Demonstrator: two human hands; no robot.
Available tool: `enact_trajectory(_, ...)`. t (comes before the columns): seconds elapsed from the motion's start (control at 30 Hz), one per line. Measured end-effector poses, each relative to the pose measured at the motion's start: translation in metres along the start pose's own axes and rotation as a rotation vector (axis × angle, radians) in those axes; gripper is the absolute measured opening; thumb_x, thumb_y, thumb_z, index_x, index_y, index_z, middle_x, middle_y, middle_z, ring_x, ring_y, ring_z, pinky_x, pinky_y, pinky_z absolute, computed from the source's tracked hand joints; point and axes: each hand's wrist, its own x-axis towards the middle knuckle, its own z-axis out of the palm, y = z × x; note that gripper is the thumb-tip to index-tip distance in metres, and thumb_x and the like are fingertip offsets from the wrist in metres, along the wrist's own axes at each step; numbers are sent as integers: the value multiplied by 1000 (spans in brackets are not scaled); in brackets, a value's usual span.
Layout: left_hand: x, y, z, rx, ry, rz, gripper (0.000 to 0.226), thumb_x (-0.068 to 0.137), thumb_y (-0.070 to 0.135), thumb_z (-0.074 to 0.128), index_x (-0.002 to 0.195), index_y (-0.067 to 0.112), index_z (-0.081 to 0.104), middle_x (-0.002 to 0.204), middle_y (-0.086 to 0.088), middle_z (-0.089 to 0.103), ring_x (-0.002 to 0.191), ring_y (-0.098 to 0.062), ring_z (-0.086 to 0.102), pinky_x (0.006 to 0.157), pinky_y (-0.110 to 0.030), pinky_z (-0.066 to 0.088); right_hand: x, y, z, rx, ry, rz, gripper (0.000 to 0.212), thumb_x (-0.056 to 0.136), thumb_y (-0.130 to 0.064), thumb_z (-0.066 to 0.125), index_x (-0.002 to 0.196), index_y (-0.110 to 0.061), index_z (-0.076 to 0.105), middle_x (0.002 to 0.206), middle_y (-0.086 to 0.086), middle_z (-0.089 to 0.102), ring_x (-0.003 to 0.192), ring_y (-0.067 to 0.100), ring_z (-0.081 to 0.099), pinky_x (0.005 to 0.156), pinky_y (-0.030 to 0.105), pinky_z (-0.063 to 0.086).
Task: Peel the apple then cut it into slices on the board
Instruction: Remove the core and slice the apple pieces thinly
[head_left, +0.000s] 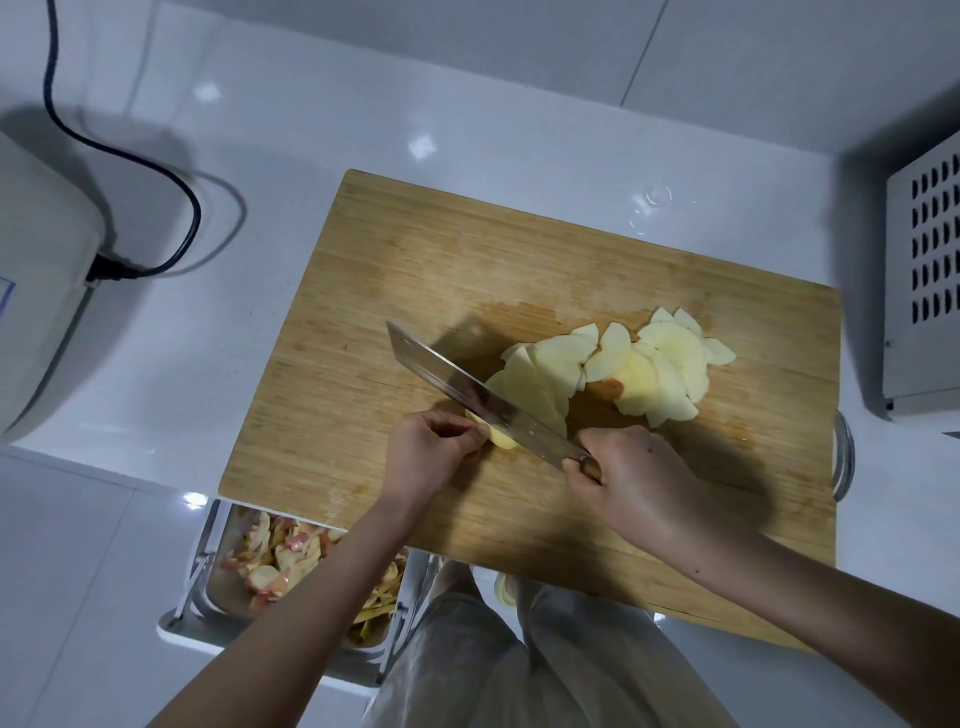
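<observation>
A white counter (311, 130) carries a wooden board (415, 260). At the board's near left corner, a metal tray (218, 587) holds apple peels (270, 561). A wide knife (467, 387) lies across the board, and the right hand (628, 478) grips its handle. Thin slices (660, 364) lie spread on the board, to the right of the blade. The left hand (431, 452) pinches the last peeled apple piece (501, 439), which touches the blade.

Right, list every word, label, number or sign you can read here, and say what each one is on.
No text can be read in this picture.
On the knife: tiny specks on the blade, too small to read.
On the white appliance at left: a bluish patch at the frame edge, cut off, no letters legible.
On the vented box at right: only slots, no label showing.
</observation>
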Motion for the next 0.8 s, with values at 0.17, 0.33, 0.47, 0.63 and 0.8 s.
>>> enact_trajectory(0.17,0,1,0,25,-8,24,4,77,11,73,77,14,71,82,-6,72,78,-20,69,76,-30,58,4,0,-1,-5,-28,13,21,94,-27,48,74,-23,47,59,-12,46,50,2,46,45,14,27)
enact_trajectory(0.33,1,-1,-1,66,-16,64,5,77,11,73,76,15,71,81,-4,71,74,-14,67,72,-27,57,9,-1,-2,-4,-49,17,20,94,-27,49,74,-24,47,61,-12,47,54,2,49,46,13,27)
enact_trajectory(0.47,3,-3,-1,62,3,57,3,77,12,75,76,10,72,78,-7,73,74,-20,69,73,-31,58,18,-4,5,-25,-53,17,18,94,-27,47,77,-21,51,62,-10,48,58,6,52,47,14,31)
enact_trajectory(0.63,6,-5,-2,93,9,56,7,77,15,75,79,8,74,77,-5,73,72,-18,70,76,-35,58,25,-5,20,53,-18,24,19,94,-26,50,88,-12,61,67,-6,54,62,10,57,53,17,42)
enact_trajectory(0.8,6,-8,-1,160,10,110,4,79,18,73,79,14,72,81,-2,72,77,-16,69,78,-40,57,15,1,15,150,18,15,17,93,-26,52,79,-18,58,61,-9,52,55,5,56,47,14,40)
